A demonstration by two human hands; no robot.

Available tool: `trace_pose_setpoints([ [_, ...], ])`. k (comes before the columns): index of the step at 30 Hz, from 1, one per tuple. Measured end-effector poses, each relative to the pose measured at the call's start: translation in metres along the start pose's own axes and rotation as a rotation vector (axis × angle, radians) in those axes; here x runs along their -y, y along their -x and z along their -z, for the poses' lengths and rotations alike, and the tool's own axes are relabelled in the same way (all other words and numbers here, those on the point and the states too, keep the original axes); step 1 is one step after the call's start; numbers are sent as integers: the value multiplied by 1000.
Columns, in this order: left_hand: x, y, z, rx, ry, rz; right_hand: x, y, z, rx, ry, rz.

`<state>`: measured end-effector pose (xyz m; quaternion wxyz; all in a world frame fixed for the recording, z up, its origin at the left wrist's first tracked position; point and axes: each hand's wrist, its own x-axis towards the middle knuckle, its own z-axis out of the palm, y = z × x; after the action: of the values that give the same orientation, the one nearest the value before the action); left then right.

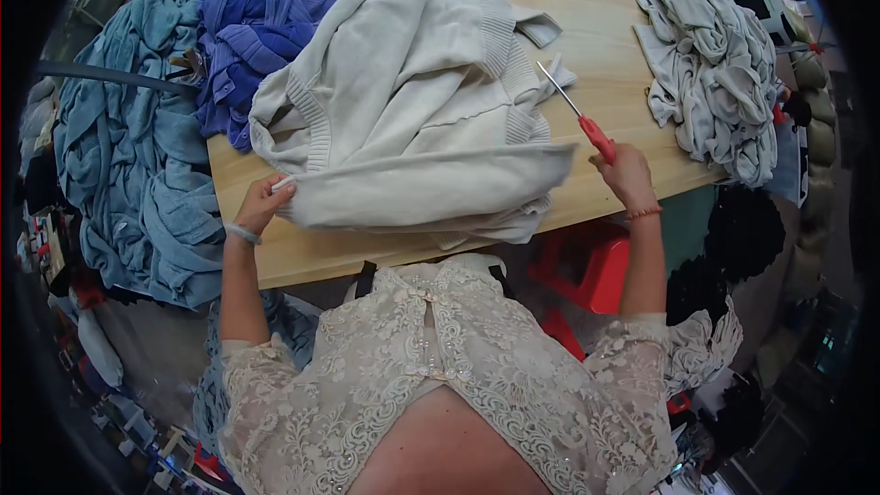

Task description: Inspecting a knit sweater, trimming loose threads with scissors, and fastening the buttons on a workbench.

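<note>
Head view: worker's left hand (pixel 259 205), nine o'clock, pinching cream garment (pixel 394 119); right hand (pixel 629 176), three, gripping red-handled tool (pixel 596 135), tip best kept off knit.

A garment workshop: heaped knitwear (pixel 706 64) on a wooden table (pixel 600 27).

Free passage is offered by the bare strip of the table (pixel 596 27) right of centre, between the off-white sweater (pixel 394 110) and the grey cloth pile (pixel 706 64) at the upper right. This strip is partly crossed by the red-handled tool (pixel 591 128), gripped in the right hand (pixel 628 174). The centre is blocked by the sweater, pinched at its left by the left hand (pixel 259 204). The upper left is closed off by the purple pile (pixel 266 18), the left side by the teal pile (pixel 137 165). Below the near edge, space is taken up by a red stool (pixel 605 266).
</note>
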<state>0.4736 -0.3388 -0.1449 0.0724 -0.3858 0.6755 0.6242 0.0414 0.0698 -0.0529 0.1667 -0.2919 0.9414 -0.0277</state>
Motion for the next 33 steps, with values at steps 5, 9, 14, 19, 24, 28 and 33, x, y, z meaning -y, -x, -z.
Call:
trace_pose_setpoints([
  [5, -18, -43, -105, -658, -833, -510, -32, -23, -74, -59, 217, -216],
  [9, -80, -44, -217, -289, -626, -761, -33, 1, -79, -151, 60, -134],
  [14, -104, -96, -321, -20, -812, -974, -31, 28, -59, 23, 24, 91],
  [19, -79, -134, -349, 25, -988, -960, -44, 41, -54, 147, 104, 212],
  [24, -74, -138, -354, 30, -891, -983, -17, 39, -42, 282, 39, 281],
  [28, -65, -142, -353, -15, -879, -1012, 37, 29, -55, 336, -108, 546],
  [33, -58, -150, -358, 68, -887, -989, 115, 27, -79, 369, -58, 822],
])
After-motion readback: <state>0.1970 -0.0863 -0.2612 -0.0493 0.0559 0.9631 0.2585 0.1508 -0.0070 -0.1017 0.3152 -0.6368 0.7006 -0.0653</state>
